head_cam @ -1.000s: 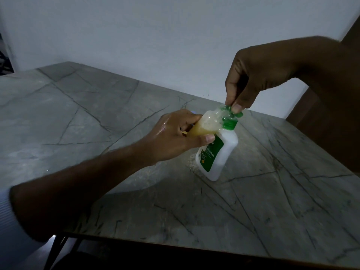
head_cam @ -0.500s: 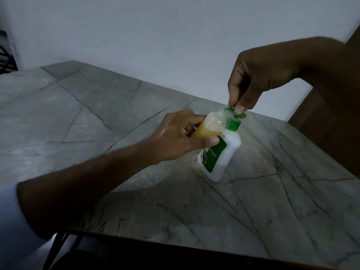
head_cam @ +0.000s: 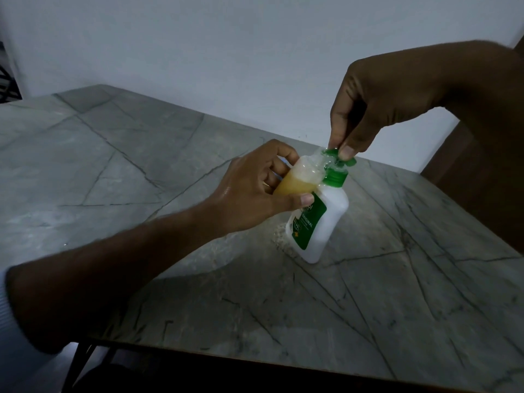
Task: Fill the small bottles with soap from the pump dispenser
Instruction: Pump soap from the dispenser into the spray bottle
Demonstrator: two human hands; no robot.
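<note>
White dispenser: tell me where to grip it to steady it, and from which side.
Grip the white dispenser round its bare lower body, from the right. It leans, the right hand pinches the green pump, and the left hand with the small bottle blocks the other side.

— What carries everything here?

— A grey marble-patterned table top [head_cam: 119, 177] with dark crack-like veins and a thin dark wooden front edge, pushed up near a pale wall.

— And what stands on it?

— A white plastic pump dispenser bottle with a green collar and green label [head_cam: 321, 222], tilted, its base on the stone toward the far right part of the top.

— Anything beside that bottle?

— Just left of its base, touching it, a wet, foamy-looking patch [head_cam: 279, 236] glistens on the surface.
</note>
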